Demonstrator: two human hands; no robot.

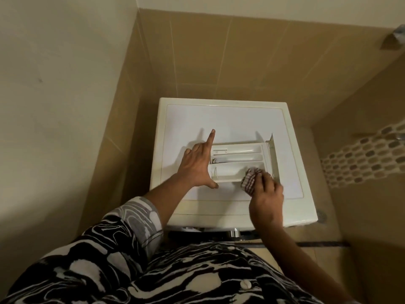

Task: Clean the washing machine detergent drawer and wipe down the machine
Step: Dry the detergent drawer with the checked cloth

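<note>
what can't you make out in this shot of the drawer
Head view:
detergent drawer near right corner: covered by checked cloth and right hand.
Drawer's left end: behind left hand.
washing machine front: hidden below its top edge.
Dirt in compartments: too dim, too small.

A plain cream wall fills the left side and meets a rear wall of large tan tiles with thin pale grout lines in a corner. The right wall has the same tan tiles, crossed by a slanting band of oval mosaic stones in brown, grey and white. A metal fitting juts from this wall near the top right corner. The floor is tan tile too, with a small round drain and a dark strip across it. The light is dim and warm.
</note>
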